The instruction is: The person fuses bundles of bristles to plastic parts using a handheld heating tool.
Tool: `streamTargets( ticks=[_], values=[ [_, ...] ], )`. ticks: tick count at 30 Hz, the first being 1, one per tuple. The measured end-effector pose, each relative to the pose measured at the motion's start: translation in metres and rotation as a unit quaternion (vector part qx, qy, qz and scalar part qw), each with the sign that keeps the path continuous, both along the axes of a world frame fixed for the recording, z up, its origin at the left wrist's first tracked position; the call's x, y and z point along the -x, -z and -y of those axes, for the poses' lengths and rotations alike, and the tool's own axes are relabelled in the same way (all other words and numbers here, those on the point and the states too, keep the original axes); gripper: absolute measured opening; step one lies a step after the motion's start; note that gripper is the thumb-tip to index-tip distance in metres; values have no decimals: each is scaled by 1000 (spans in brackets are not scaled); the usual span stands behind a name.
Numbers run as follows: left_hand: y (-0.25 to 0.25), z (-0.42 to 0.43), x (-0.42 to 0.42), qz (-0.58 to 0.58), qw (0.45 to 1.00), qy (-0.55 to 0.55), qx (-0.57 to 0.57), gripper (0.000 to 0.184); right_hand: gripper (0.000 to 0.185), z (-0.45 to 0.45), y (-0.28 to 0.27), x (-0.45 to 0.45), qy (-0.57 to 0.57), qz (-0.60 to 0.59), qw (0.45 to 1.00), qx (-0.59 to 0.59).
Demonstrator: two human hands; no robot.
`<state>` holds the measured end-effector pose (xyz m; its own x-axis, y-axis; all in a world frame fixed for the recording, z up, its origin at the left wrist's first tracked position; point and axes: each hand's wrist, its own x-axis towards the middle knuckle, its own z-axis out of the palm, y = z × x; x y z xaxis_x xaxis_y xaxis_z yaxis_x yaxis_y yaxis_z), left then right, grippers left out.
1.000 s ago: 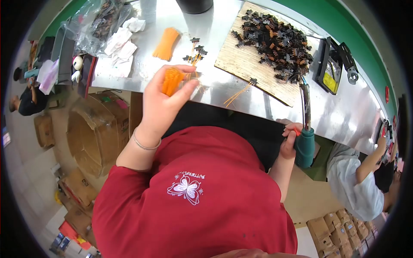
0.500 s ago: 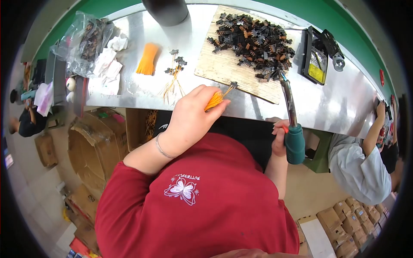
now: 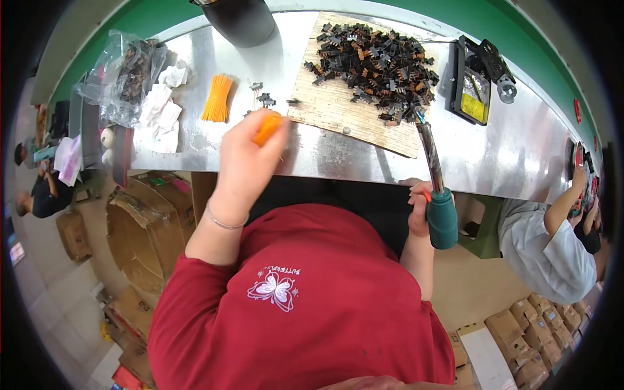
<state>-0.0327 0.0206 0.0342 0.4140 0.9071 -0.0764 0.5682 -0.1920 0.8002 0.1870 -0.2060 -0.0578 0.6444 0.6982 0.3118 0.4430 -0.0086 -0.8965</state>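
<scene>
My left hand is blurred by motion and closed around a bundle of orange wires, over the bench's front edge. A dark blurred connector shows just beyond the bundle. Close to this hand lie several wired black connectors, partly hidden behind it. My right hand is closed at the green handle of a soldering iron, with a small red part by the fingers. The iron's metal shaft points up and away, its tip near the pile of black and brown connectors on a wooden board.
Another orange wire bundle lies on the metal bench. To its left are crumpled tissues and a plastic bag. A dark container stands at the back. A soldering stand sits right. A co-worker's sleeve shows at far right.
My left hand has moved left with the orange wire bundle, from the board's front edge towards the wired connectors. The right hand and soldering iron have barely moved.
</scene>
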Motion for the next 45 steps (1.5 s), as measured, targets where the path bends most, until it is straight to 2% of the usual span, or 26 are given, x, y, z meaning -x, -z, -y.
streamTargets(
  ticks=[3,5,8,12,15,16,18,21,23,25,27,29,31,32,33,36,43,45],
  values=[
    [-3,-16,17,-44,998,-31,-40,16,29,0,-3,2,8,-6,1000,5],
    [-6,-22,21,-65,995,-38,-66,15,10,-1,-8,3,28,-81,996,18],
    [-6,-29,21,-21,975,-58,-215,13,10,-1,-9,4,23,-132,991,0],
    [-11,-28,-6,3,966,27,-259,13,9,-1,-8,2,10,-51,999,2],
    [7,-32,-32,20,962,71,-265,13,11,-1,-5,1,4,-29,1000,1],
    [8,-31,-40,22,961,71,-266,13,11,-2,-4,3,9,-53,998,-16],
    [11,-30,-52,-50,960,69,-265,14,12,-3,-4,5,15,-76,997,-31],
    [19,-30,-62,-69,968,58,-236,17,11,-4,-5,6,19,-101,994,-48],
    [20,-31,-63,-64,967,58,-239,17,11,-2,-5,6,24,-158,986,-41],
    [21,-32,-63,-56,968,57,-239,18,13,-2,-7,9,34,-151,987,-35],
    [19,-34,-59,-55,972,82,-213,20,14,-1,-7,6,38,-145,988,-33],
    [13,-32,-54,-48,976,87,-192,21,23,5,-6,2,5,-153,988,29],
    [5,-28,-51,-47,985,153,-69,22,24,3,-8,2,4,-145,989,29],
    [3,-24,-50,-19,981,183,-52,20,25,3,-7,3,5,-131,991,25],
    [3,-21,-49,-19,982,183,-52,20,25,2,-7,3,7,-117,993,21],
    [6,-15,-47,22,957,276,-86,19,26,0,-10,4,5,-94,995,22],
    [14,-18,-48,9,950,298,-90,20,30,2,-5,3,2,-103,995,14],
    [14,-18,-48,25,948,302,-101,19,18,3,-1,1,3,-162,986,-39]
  ],
)
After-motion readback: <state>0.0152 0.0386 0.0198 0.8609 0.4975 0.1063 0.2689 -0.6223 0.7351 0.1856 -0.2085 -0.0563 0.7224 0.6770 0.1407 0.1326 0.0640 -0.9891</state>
